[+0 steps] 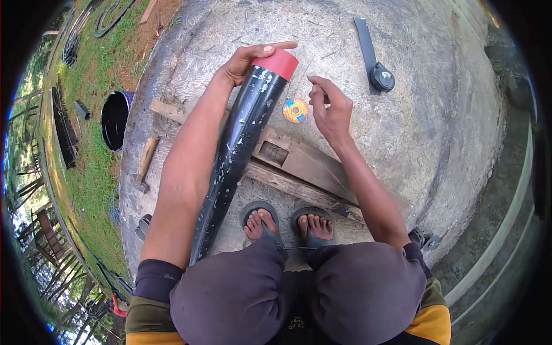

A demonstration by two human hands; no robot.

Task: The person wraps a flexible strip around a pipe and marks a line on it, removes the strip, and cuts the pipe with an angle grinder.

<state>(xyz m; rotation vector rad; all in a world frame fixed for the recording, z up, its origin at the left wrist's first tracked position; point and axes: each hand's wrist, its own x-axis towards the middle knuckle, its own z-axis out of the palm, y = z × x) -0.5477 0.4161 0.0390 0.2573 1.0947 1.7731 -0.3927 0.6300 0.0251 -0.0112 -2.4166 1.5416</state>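
Our half-closed left hand (240, 64) holds the red band (280, 64) on a long, speckled black tube (246, 115); one-handed support risks rolling. Whether our curled right hand (332, 114) pinches anything, we cannot tell.

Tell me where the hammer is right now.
In the head view, the hammer lies at the left, on the concrete slab near its edge, just left of the person's left forearm.

Diffuse daylight evenly lighting the pale slab (425, 126); soft, faint shadows falling. Highlights glinting on the black tube (241, 123). Trees at left glaring whitish. Fisheye lens bending outer edges, corners going black; centre staying sharp.
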